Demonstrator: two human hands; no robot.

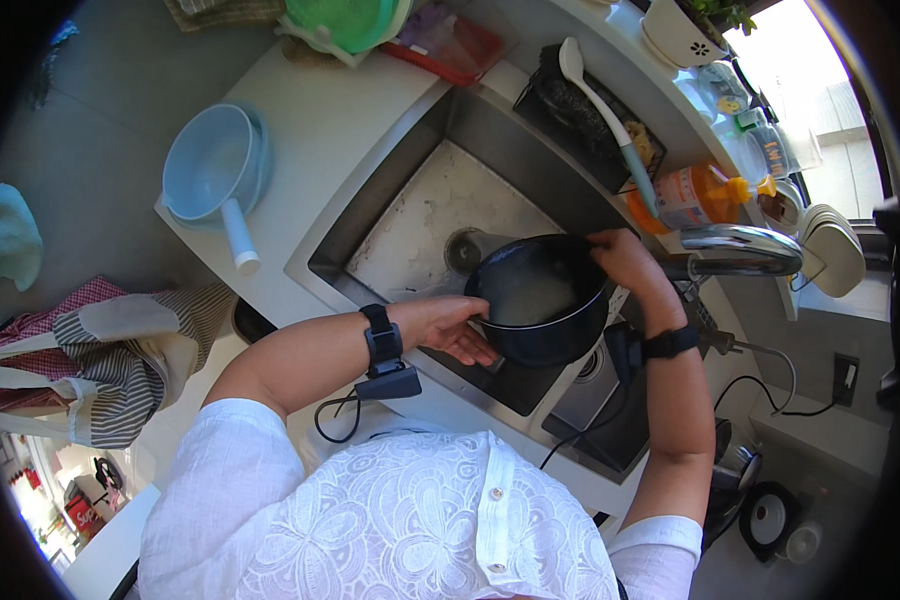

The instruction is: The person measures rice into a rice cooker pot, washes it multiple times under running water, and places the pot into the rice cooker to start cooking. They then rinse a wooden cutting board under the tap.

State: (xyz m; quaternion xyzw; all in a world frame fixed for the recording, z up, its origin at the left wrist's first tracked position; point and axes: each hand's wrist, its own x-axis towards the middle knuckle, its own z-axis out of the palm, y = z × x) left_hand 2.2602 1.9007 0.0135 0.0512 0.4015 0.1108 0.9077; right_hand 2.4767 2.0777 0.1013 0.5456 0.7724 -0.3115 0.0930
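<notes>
A dark round pot (551, 330) with cloudy liquid in it is held over the right part of a stainless steel sink (390, 202). It tilts towards the far left, where the round drain (465, 251) lies partly behind its rim. My left hand (457, 326) has its thumb at the pot's near left rim, the fingers spread under that side. At the far right rim, my right hand (626, 259) grips the pot's edge. Whether a handle lies beneath those fingers is hidden. Black straps with small devices and cables circle both wrists.
A chrome faucet (742, 251) arches in from the right. Behind the sink stand a black wire caddy (585, 120), a long-handled spoon (600, 105) and an orange detergent bottle (682, 199). A light blue dipper (214, 165) rests on the left counter (300, 135). A striped cloth (142, 360) hangs at left.
</notes>
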